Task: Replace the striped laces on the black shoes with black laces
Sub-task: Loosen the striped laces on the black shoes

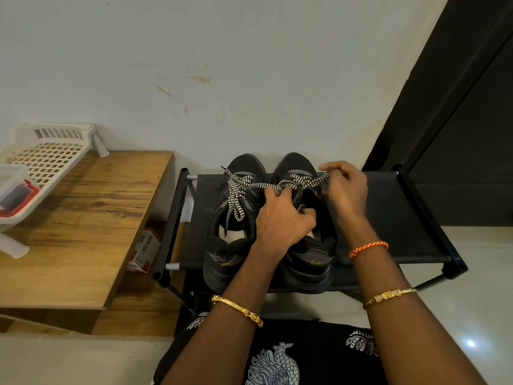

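Laces (280,186) on the shoes (299,218), striped, being undone: left hand (283,218) pinches the knot, right hand (344,190) pinches an end at three o'clock. Next, pull it free.

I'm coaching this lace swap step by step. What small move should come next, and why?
Probably pull the lace end sideways to undo the knot: the right hand pinches the striped lace on the right shoe, while the left hand pinches it near the knot.
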{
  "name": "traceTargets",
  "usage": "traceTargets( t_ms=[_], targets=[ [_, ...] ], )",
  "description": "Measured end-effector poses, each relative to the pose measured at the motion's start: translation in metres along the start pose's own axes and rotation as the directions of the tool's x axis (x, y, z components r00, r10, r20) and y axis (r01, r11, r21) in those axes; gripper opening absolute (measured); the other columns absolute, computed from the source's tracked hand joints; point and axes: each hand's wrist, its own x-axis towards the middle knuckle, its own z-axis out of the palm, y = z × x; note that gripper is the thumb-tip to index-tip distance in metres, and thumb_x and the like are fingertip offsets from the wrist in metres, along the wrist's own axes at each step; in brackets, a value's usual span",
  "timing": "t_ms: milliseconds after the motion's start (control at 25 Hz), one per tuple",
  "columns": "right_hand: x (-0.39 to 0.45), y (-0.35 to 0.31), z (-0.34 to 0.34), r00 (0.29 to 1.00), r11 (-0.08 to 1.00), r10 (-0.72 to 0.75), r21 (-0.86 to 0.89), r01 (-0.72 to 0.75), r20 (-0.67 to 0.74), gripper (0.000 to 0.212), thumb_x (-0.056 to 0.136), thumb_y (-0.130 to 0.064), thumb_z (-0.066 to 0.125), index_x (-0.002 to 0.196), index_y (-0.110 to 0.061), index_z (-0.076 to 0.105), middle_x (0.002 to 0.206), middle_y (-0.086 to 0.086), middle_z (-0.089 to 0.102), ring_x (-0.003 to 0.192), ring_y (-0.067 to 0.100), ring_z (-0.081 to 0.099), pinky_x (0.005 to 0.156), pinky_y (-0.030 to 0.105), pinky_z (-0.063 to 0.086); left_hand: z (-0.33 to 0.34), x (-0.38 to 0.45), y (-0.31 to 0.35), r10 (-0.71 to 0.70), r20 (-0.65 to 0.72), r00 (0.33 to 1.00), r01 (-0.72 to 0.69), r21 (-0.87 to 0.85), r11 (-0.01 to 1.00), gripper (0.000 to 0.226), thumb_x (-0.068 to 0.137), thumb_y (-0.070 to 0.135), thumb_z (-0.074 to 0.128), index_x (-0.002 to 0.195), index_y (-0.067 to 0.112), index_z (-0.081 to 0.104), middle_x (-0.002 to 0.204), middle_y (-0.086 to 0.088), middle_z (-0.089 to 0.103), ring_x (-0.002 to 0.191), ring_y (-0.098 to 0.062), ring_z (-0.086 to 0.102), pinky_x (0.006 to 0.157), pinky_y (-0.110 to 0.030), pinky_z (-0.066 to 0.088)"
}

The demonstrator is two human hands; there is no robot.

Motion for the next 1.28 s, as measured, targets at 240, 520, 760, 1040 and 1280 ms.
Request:
traceTargets(
  t_ms=[240,520,760,1040,1280],
  targets=[
    [-0.006,0.01,0.01,0.912,0.67,-0.279,-0.619,0.41,0.302,0.021,0.088,-0.022,0.057,0.104,-0.021,0.071,0.132,0.005,0.046,0.128,0.023,0.033,0.104,0.043,0.027,0.0,0.001,-0.001,0.009,-0.058,0.998,-0.01,-0.017,1.0,0.033,0.089,0.02,0.052,0.122,0.02,0.055,0.119,-0.01,0.042,0.098,-0.037,0.056,0.079,-0.036,0.041],
    [-0.002,0.017,0.007,0.916,0.821,-0.253,-0.431,0.373,0.311,0.006,0.083,-0.015,0.069,0.087,-0.019,0.071,0.129,0.005,0.043,0.123,0.017,0.041,0.103,0.034,0.032,0.003,-0.002,0.001,-0.007,-0.132,0.991,0.004,-0.02,1.0,0.038,0.092,0.016,0.05,0.129,0.023,0.054,0.122,-0.009,0.043,0.102,-0.033,0.056,0.083,-0.038,0.043],
    [0.009,-0.011,-0.016,0.993,0.855,0.029,0.512,-0.084,0.114,0.025,0.088,-0.005,0.059,0.073,-0.024,0.057,0.079,-0.008,0.066,0.083,0.011,0.06,0.068,0.023,0.042,0.003,-0.002,0.003,-0.037,-0.139,0.99,0.031,-0.043,0.999,0.038,0.093,0.013,0.049,0.13,0.023,0.054,0.126,-0.008,0.043,0.105,-0.033,0.056,0.089,-0.037,0.043],
    [-0.002,-0.002,-0.002,0.952,0.925,-0.272,-0.235,0.298,0.139,0.011,0.086,-0.016,0.059,0.079,-0.022,0.066,0.074,-0.004,0.062,0.076,0.015,0.059,0.073,0.024,0.047,0.004,-0.002,0.003,-0.034,-0.143,0.989,0.029,-0.038,0.999,0.039,0.092,0.015,0.049,0.13,0.023,0.054,0.122,-0.009,0.044,0.105,-0.032,0.056,0.088,-0.038,0.042],
    [-0.005,0.006,0.009,0.884,0.608,-0.298,-0.643,0.466,0.359,0.017,0.089,-0.02,0.057,0.101,-0.022,0.07,0.106,0.006,0.053,0.109,0.024,0.048,0.09,0.037,0.026,0.003,-0.003,0.002,-0.036,-0.129,0.991,0.031,-0.038,0.999,0.035,0.091,0.016,0.049,0.125,0.02,0.057,0.119,-0.011,0.045,0.101,-0.034,0.056,0.085,-0.04,0.043]
  ],
)
